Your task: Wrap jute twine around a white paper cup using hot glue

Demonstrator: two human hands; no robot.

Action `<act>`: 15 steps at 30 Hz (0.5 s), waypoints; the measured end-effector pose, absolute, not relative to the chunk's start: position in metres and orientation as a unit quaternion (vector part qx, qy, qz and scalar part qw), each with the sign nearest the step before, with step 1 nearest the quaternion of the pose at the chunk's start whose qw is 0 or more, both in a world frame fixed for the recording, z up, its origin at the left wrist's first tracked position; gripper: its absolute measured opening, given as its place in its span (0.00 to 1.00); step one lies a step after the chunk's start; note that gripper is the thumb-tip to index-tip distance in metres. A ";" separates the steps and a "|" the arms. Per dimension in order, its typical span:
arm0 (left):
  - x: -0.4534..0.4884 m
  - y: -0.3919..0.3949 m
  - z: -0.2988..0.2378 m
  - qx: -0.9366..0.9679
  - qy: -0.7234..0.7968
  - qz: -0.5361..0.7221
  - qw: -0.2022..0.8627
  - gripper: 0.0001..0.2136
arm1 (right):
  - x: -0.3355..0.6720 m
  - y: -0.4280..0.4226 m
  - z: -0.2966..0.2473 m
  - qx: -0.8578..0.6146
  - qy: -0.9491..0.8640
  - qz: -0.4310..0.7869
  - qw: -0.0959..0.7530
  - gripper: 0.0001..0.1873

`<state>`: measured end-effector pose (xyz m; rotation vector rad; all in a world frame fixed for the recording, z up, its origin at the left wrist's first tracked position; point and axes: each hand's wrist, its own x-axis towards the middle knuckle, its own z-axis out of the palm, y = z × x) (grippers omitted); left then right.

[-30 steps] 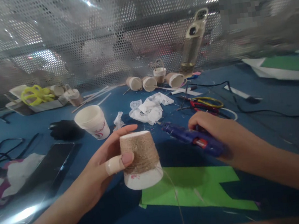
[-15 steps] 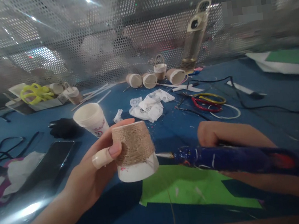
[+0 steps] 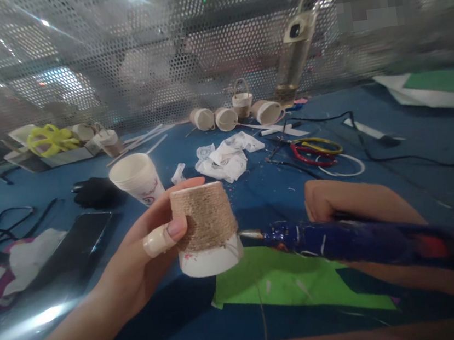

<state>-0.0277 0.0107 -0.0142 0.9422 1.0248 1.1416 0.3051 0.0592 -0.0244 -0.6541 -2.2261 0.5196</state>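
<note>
Between the thumb and fingers of my left hand (image 3: 150,251) is a small paper cup (image 3: 207,227) wrapped in brown twine, with a bare white band at its lower end. The thumb carries a beige bandage (image 3: 156,242). My right hand (image 3: 351,204) is closed around a dark blue hot glue gun (image 3: 335,239), whose body hides part of the fingers. Its metal nozzle (image 3: 251,235) points at the cup's right side, at the lower edge of the twine; whether it touches I cannot tell. A thin strand of twine (image 3: 261,298) hangs down below the cup.
Green paper (image 3: 290,283) lies below my hands. Behind stand stacked paper cups (image 3: 136,175), crumpled white plastic (image 3: 228,159), several twine-wrapped cups (image 3: 227,118) and a bottle (image 3: 295,51). Scissors (image 3: 315,151) and a black cable (image 3: 360,142) lie right; a phone (image 3: 82,243) lies left.
The view has shifted very slightly. Both hands keep nearly the same pose, with the cup and glue gun nozzle still close together.
</note>
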 end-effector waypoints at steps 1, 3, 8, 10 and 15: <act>-0.028 0.010 -0.014 0.411 0.446 0.496 0.621 0.34 | 0.305 0.060 -0.026 -0.252 -0.869 0.210 0.371 0.13; -0.030 0.010 -0.014 0.415 0.447 0.492 0.621 0.35 | 0.306 0.061 -0.026 -0.251 -0.871 0.215 0.365 0.13; -0.034 0.008 -0.016 0.444 0.431 0.488 0.615 0.30 | 0.306 0.060 -0.023 -0.253 -0.875 0.187 0.367 0.13; -0.035 0.007 -0.017 0.448 0.427 0.490 0.614 0.30 | 0.306 0.059 -0.022 -0.254 -0.874 0.185 0.369 0.13; -0.036 0.007 -0.018 0.455 0.423 0.492 0.610 0.31 | 0.303 0.059 -0.022 -0.262 -0.868 0.200 0.372 0.14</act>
